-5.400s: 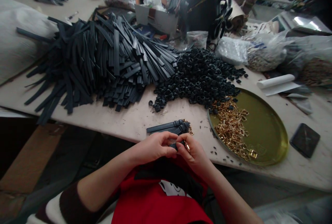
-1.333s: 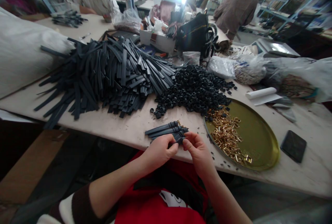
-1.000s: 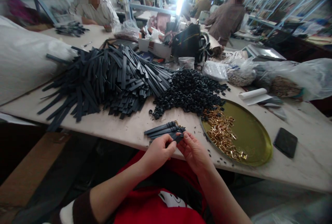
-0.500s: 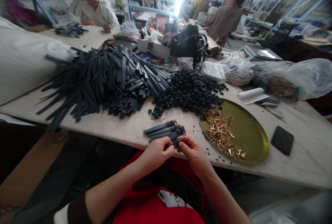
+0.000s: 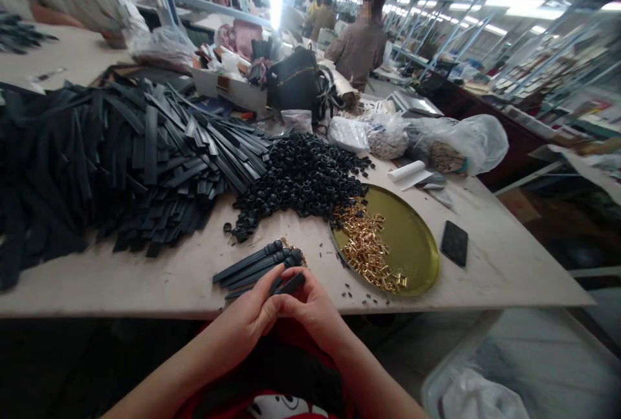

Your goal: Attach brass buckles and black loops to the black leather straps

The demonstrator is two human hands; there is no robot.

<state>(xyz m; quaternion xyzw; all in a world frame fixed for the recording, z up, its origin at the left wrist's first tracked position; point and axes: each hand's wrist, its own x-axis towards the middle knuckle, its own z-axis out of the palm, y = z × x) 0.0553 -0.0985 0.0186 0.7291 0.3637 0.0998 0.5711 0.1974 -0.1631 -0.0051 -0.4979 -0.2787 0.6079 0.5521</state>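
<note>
A dark strap (image 5: 292,284) is pinched between my two hands at the table's front edge. My left hand (image 5: 259,302) is closed on it from the left, thumb tip close to the other thumb. From the right, my right hand (image 5: 310,299) grips the same strap with curled fingers. Just beyond them lies a small stack of straps with loops and gold buckles (image 5: 257,264). Behind that spreads a heap of small black loops (image 5: 310,176). Gold buckles (image 5: 366,244) fill the left part of a round golden tray (image 5: 412,238).
A big pile of loose dark straps (image 5: 145,160) covers the table's left. A phone (image 5: 455,243) lies right of the tray. Farther back are a black bag (image 5: 294,83), plastic-wrapped bundles (image 5: 456,147) and a white paper roll (image 5: 410,174). Other people sit beyond.
The view has swung right, so the table's things appear farther left. My hands have drawn closer together, and more of the strap between them shows.
</note>
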